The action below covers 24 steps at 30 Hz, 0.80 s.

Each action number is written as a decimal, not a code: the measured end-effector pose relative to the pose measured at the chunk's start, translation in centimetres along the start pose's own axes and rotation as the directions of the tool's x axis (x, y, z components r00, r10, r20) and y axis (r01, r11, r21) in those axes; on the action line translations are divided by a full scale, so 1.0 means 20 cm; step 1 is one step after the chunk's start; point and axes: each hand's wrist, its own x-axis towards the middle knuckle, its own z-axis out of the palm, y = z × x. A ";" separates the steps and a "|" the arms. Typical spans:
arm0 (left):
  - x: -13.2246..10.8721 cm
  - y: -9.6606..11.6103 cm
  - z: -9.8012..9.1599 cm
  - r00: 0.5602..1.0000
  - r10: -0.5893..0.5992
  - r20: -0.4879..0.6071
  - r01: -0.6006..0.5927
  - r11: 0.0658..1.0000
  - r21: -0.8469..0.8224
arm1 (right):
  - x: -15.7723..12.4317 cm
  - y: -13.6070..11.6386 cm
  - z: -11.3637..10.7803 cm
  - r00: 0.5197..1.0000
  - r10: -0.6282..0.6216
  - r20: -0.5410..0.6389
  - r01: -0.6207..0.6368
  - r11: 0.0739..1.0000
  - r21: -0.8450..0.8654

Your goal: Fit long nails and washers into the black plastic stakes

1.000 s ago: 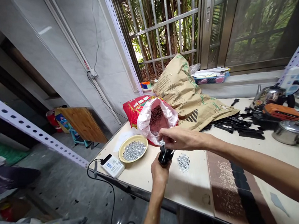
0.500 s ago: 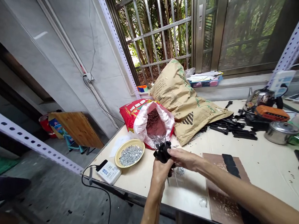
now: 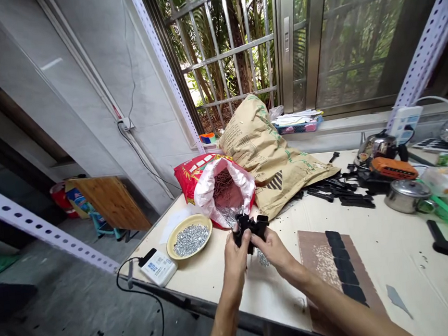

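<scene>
Both hands are closed around black plastic parts [image 3: 248, 225] above the near edge of the table. My left hand [image 3: 237, 253] has its thumb pressed against one side of them. From the right, my right hand [image 3: 272, 250] grips the other side. The fingers hide much of the parts, so I cannot tell how many there are. A thin metal piece sticks up from them. Just beyond lies the open mouth of a red and white sack [image 3: 228, 188] with brown screws or nails inside. Small metal pieces [image 3: 262, 259] lie on the table under my right hand.
A yellow bowl [image 3: 206, 221] of small silver pieces stands left, beside a white box [image 3: 159, 268] with a cable. Behind is a large brown paper sack [image 3: 262, 154]. At right are a brown board [image 3: 317, 290] with black pads, loose black parts [image 3: 356, 201] and a metal pot [image 3: 407, 199].
The view has turned slightly right. The black parts have been turned and spread apart in my hands. Thin metal rods that hung below them no longer show.
</scene>
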 end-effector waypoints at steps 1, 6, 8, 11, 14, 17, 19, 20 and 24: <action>0.00 0.00 0.00 0.999 -0.035 0.038 0.037 0.998 -0.050 | 0.00 0.01 -0.01 0.999 0.013 -0.031 -0.014 0.999 -0.042; -0.02 -0.02 0.02 0.999 -0.013 0.035 0.019 0.983 -0.184 | 0.00 0.01 -0.02 0.997 -0.006 -0.072 0.010 0.999 0.045; -0.03 -0.03 0.03 0.997 0.071 -0.007 -0.071 0.984 -0.164 | -0.01 0.00 -0.01 0.996 -0.030 -0.084 0.033 0.999 0.039; -0.05 -0.04 0.04 0.978 0.184 -0.098 -0.189 0.981 -0.040 | -0.02 0.00 0.01 0.994 -0.022 -0.106 0.023 1.000 0.004; -0.06 -0.06 0.05 0.975 0.175 -0.139 -0.169 0.984 0.052 | -0.03 0.02 0.02 0.992 0.095 -0.080 -0.087 0.992 0.091; -0.07 -0.06 0.06 0.994 0.061 -0.096 -0.069 0.994 -0.081 | -0.03 0.02 0.01 0.985 0.115 -0.127 -0.110 0.993 0.046; -0.08 -0.04 0.07 0.999 -0.011 -0.039 0.004 0.984 -0.180 | -0.04 0.01 0.00 0.984 0.013 -0.178 -0.034 0.993 -0.117; -0.08 -0.03 0.07 0.999 -0.041 -0.008 0.039 0.980 -0.194 | -0.05 0.00 0.00 0.981 -0.042 -0.187 0.004 0.980 -0.200; -0.11 -0.01 0.06 0.994 -0.078 0.071 0.086 0.990 -0.115 | -0.07 -0.05 -0.03 0.961 -0.261 -0.089 0.200 0.884 -0.423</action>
